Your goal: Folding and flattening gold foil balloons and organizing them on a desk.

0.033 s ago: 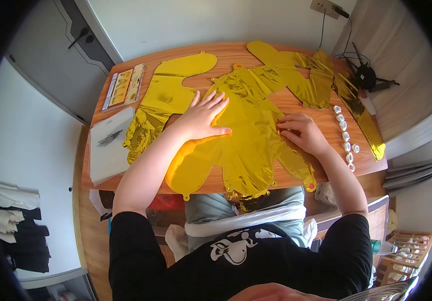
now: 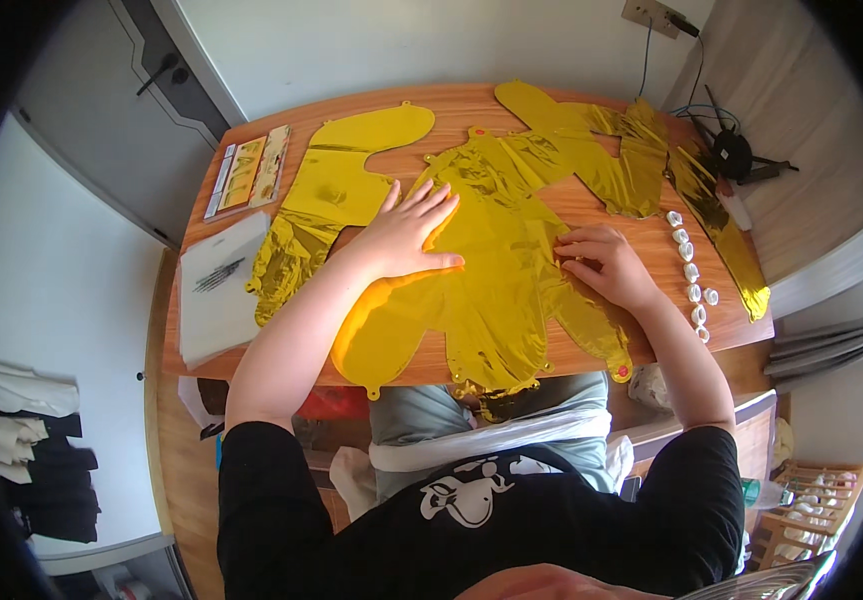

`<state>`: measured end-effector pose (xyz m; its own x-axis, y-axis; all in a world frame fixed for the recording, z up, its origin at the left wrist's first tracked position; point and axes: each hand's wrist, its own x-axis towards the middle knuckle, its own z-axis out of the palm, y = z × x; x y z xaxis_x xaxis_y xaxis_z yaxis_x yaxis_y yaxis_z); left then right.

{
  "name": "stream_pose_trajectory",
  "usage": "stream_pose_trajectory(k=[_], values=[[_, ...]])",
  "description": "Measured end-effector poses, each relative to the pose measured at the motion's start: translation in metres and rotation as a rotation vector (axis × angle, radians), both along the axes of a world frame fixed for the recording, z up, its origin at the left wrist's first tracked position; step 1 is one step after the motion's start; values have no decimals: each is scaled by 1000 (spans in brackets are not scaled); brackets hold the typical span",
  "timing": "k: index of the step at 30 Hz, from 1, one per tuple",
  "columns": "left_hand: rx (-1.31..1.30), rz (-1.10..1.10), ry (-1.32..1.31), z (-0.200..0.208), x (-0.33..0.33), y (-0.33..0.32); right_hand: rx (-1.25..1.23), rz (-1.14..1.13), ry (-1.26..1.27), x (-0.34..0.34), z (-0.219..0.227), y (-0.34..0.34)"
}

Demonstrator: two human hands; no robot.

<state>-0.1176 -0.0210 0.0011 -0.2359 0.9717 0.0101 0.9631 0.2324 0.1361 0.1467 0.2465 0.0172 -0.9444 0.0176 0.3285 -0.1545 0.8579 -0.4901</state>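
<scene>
A large, flat gold foil balloon (image 2: 496, 290) with several rounded lobes and small tabs lies uninflated across the middle of the table, its lower edge hanging over the front. My left hand (image 2: 413, 230) rests flat on its left part, fingers spread. At its right edge, my right hand (image 2: 601, 262) is closed, thumb and fingers pinching the foil; the fingertips partly hide the spot. To the left lies another flat gold foil piece (image 2: 346, 180), partly covered by my left forearm. More gold foil (image 2: 606, 165) spreads toward the back right, creased and shiny.
Several small white rolls (image 2: 689, 271) stand in a line on the right of the wooden table (image 2: 561, 205). Beyond them is a black device with cables (image 2: 731, 150). A stack of clear sheets (image 2: 213, 305) and a printed card (image 2: 248, 175) lie at the left.
</scene>
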Motion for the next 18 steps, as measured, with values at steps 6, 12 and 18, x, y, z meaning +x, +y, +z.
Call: stream_pose_trajectory(k=[6, 12, 18], values=[[12, -10, 5, -2, -2, 0, 10, -1, 22, -2, 4, -3], [24, -4, 5, -5, -1, 1, 28, -6, 50, -2, -2, -1], [4, 2, 9, -4, -3, 0, 39, -5, -10, 0, -2, -1]])
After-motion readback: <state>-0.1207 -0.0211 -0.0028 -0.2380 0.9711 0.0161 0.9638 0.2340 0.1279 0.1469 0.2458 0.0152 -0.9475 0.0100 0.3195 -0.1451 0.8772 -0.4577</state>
